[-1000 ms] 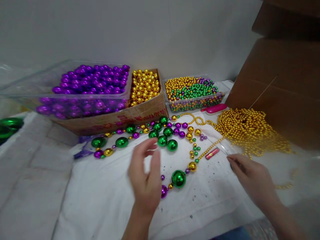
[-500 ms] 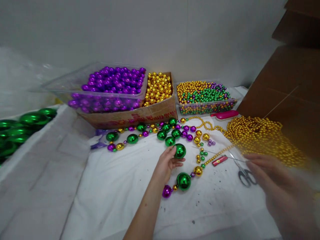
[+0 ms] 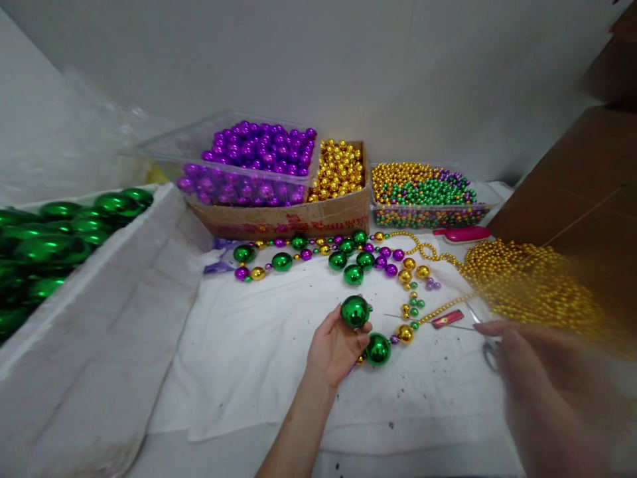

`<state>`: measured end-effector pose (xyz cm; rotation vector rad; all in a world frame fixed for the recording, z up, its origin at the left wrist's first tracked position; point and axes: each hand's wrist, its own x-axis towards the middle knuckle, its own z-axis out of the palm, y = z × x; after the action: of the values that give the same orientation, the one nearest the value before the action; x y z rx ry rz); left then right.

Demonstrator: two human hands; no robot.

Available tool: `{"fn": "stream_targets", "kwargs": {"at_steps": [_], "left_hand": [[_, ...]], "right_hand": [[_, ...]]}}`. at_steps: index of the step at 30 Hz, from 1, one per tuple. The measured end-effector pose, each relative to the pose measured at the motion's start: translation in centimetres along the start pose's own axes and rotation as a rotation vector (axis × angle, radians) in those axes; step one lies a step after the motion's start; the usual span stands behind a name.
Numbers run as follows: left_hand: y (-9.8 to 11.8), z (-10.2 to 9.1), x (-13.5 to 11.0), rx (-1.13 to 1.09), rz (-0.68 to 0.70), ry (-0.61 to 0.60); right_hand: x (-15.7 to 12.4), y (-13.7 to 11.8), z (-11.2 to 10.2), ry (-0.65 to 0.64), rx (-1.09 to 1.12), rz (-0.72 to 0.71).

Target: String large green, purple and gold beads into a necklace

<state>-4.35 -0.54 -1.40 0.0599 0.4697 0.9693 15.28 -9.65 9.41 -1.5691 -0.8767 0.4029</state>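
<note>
My left hand, palm turned up, grips a large shiny green bead between thumb and fingers. A long thin needle points left toward that bead, a small gap between them. Its other end is pinched by my right hand, which is blurred. Just under my left fingers lies a strung end of beads with a big green bead and a gold bead, partly covered by the hand. Beyond the held bead are loose green beads, purple beads and gold beads on the white cloth.
Behind stand a clear tub of purple beads, a cardboard box with gold beads, and a tub of small mixed beads. Big green beads fill a white box at left. Right lie scissors, a red lighter and a gold bead-chain pile.
My left hand has drawn the green bead back from the loose green beads and turned more palm-up. The needle stays in my right hand. The view has swung slightly left.
</note>
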Motion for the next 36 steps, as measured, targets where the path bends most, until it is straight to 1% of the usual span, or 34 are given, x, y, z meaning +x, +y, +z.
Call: {"fn": "stream_targets", "kwargs": {"at_steps": [4,8,13,17,19,26,32,36], "left_hand": [[-0.1,-0.2,-0.4,-0.038,0.038,0.048],[-0.1,-0.5,-0.6,-0.056,0.057,0.065],[-0.2,-0.6,-0.7,-0.058,0.037,0.085],[-0.4,-0.7,-0.7,-0.059,0.028,0.074],[-0.5,-0.7,-0.8,-0.054,0.023,0.064],[-0.7,-0.6,-0.8,-0.017,0.028,0.058],[-1.2,-0.1,-0.8,0.001,-0.002,0.077],[-1.4,0.4,-0.9,0.037,-0.007,0.084]], "right_hand": [[-1.3,0.7,1.0,-0.053,-0.03,-0.133],[-2.5,1.2,1.7,-0.094,-0.035,-0.223],[-3.2,1.4,1.8,-0.122,-0.078,-0.327],[-3.2,1.6,1.8,-0.211,-0.153,-0.446],[-3.3,1.5,1.9,-0.233,-0.168,-0.47],[-3.7,1.2,2.5,-0.218,-0.192,-0.506],[-3.4,2.6,3.0,-0.328,-0.193,-0.641],[-3.2,3.3,3.6,-0.349,-0.148,-0.642]]}}
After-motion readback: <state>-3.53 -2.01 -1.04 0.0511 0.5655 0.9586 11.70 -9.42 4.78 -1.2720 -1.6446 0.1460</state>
